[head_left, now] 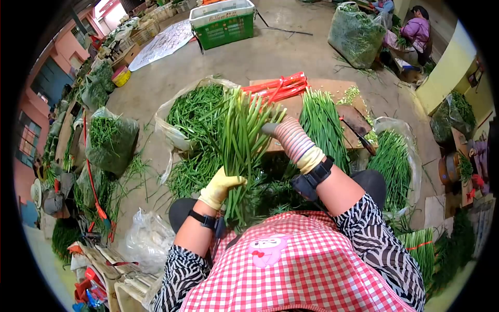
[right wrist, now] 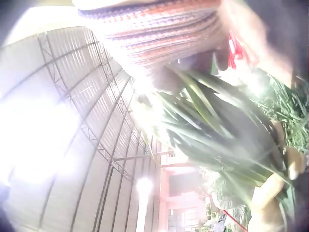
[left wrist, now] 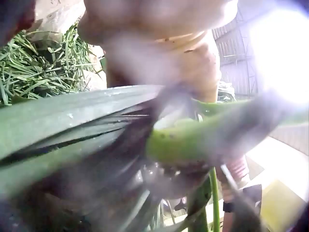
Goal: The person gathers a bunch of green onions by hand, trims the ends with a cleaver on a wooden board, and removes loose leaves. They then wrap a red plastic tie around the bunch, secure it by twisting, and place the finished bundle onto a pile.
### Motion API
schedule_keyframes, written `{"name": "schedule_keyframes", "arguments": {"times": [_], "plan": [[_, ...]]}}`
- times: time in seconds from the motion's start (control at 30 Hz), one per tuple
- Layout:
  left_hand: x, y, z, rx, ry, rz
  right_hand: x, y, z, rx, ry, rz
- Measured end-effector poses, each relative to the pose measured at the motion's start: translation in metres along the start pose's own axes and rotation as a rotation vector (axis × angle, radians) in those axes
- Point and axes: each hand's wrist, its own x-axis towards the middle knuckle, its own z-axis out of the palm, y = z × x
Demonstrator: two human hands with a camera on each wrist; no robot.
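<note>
A thick bunch of garlic chives (head_left: 241, 138) is held upright in front of the apron, pale stem ends up and green leaves hanging down. My left hand (head_left: 222, 187), in a yellow glove, grips the leaves low on the bunch, the thumb lying across them. Higher up, my right hand (head_left: 295, 139), in a striped glove with grey fingertips, holds the stems from the right side. Leaves fill much of the left wrist view, blurred and close. The right wrist view shows the striped glove (right wrist: 159, 38) at the top of the bunch; its fingers are mostly hidden there.
An open plastic bag of loose greens (head_left: 192, 117) lies ahead on the left. A board (head_left: 291, 112) carries red ties (head_left: 280, 87), a laid-out bundle (head_left: 319, 122) and a dark-bladed knife (head_left: 358, 136). More greens (head_left: 392, 164) lie at the right. A green crate (head_left: 223, 28) stands beyond.
</note>
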Motion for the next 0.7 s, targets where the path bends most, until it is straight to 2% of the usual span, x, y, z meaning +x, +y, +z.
{"name": "schedule_keyframes", "arguments": {"times": [0.1,0.2,0.23,0.27,0.33,0.37,0.4,0.53,0.6,0.67,0.7], "plan": [[0.003,-0.001,0.001,-0.007,-0.011,-0.029,0.017,0.040,0.015,0.685,-0.020,-0.040],[0.003,0.002,0.002,-0.032,-0.024,-0.056,0.005,0.030,0.020,0.927,0.067,-0.061],[0.005,0.001,-0.003,-0.017,-0.040,-0.068,0.012,0.038,0.004,0.979,-0.081,-0.046],[0.004,-0.001,-0.006,-0.004,-0.055,-0.078,0.008,0.027,-0.008,1.006,-0.152,-0.084],[0.000,-0.002,-0.001,-0.043,-0.030,-0.075,-0.001,0.006,-0.025,0.861,-0.144,0.019],[-0.001,0.001,0.000,-0.034,-0.029,-0.076,-0.009,-0.003,-0.035,0.765,-0.186,0.006],[-0.002,0.004,-0.001,-0.027,-0.027,-0.080,-0.022,-0.021,-0.041,0.710,-0.142,-0.012],[-0.001,-0.009,-0.014,-0.035,-0.028,-0.080,-0.017,-0.029,-0.109,0.845,-0.188,-0.426],[-0.001,-0.007,-0.016,-0.001,-0.028,-0.074,-0.023,-0.045,-0.149,0.991,-0.301,-0.439],[0.000,-0.008,-0.016,-0.006,0.029,-0.063,-0.050,-0.064,-0.142,0.841,-0.041,-0.514],[0.002,-0.006,-0.015,-0.046,0.045,-0.072,-0.058,-0.069,-0.134,0.663,-0.077,-0.515]]}}
